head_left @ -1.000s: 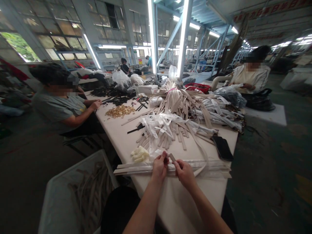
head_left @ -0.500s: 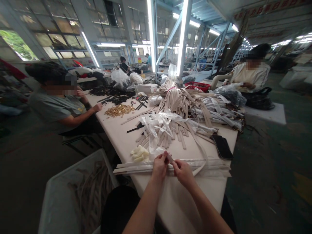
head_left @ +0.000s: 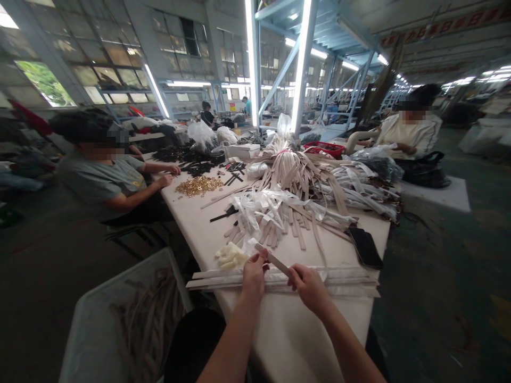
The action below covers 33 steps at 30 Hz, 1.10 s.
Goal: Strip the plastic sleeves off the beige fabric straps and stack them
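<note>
Our left hand [head_left: 254, 277] and right hand [head_left: 309, 287] are just in front of us at 12 o'clock, with a narrow beige strap [head_left: 272, 260] slanting between them. The strap is flat, straight and matt, and its upper end pokes out past the left hand toward 11 o'clock. Our left fingers [head_left: 261, 259] are clenched around it near that end, while our right fingers [head_left: 294, 274] grasp its lower end. Neither hand has released it.

Below the strap, a long stack of pale strips [head_left: 327, 280] in clear plastic lies crosswise on the white bench [head_left: 291, 319]. Crumpled cream gloves [head_left: 230, 256] rest at 11 o'clock, just beyond the stack's left part. Further out at 12 o'clock are white-wrapped bundles of strips [head_left: 271, 210] and a heap of beige straps [head_left: 287, 170] gathered by a pink band. A black phone [head_left: 365, 247] lies at 1 o'clock, and brass rings [head_left: 198, 186] are scattered at 11 o'clock. A grey bin [head_left: 91, 330] holding more straps stands at 8 o'clock. One co-worker [head_left: 99, 178] sits at 10 o'clock with both hands on the bench, and another [head_left: 411, 127] sits at 2 o'clock.
</note>
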Each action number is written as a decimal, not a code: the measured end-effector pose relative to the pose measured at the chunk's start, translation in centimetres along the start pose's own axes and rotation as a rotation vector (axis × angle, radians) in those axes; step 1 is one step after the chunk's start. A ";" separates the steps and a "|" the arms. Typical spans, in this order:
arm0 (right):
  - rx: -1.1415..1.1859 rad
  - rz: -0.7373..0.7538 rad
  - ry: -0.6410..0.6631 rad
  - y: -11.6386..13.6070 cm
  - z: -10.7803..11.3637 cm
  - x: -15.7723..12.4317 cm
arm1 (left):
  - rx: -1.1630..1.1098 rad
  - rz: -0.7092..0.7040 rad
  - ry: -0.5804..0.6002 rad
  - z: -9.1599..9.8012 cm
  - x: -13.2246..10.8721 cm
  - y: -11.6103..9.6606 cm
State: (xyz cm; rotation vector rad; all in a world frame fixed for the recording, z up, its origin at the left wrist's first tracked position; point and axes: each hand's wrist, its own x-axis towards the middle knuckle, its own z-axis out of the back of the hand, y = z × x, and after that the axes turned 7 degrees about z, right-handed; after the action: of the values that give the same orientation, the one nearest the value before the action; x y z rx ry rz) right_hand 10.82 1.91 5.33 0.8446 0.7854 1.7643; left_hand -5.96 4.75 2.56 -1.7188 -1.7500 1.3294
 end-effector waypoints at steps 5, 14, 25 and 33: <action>0.049 0.010 -0.043 0.9 0.2 0.4 | 0.043 0.074 0.074 -1.1 -1.6 1.0; -0.032 0.054 -0.047 1.0 0.6 0.2 | 0.068 -0.015 0.020 -1.7 -1.9 -1.2; -0.134 0.003 -0.050 3.1 1.0 0.3 | 0.040 0.027 0.002 -1.6 -1.9 -2.1; -0.045 -0.029 -0.025 2.0 -0.4 -0.9 | 0.007 0.229 0.126 -1.2 -3.2 -1.3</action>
State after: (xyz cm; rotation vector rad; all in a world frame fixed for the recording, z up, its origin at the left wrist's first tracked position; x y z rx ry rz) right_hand 9.76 0.42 6.55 0.8202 0.7355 1.7365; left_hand -5.12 2.51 5.32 -2.0016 -1.5151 1.2819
